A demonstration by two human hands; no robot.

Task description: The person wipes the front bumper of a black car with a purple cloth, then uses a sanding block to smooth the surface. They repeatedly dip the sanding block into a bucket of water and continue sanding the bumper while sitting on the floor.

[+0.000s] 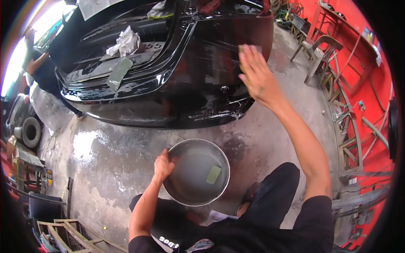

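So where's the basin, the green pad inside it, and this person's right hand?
Basin (197, 146): head view, on its far inner wall.
Green pad (214, 174): head view, on the middle of its upper face.
Right hand (258, 81): head view, on the back of the hand.

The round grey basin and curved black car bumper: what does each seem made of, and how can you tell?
Round grey basin: probably metal; dull walls, thin bright rim. Curved black car bumper: seemingly painted, glossy by its reflections; plastic or metal beneath, unclear.
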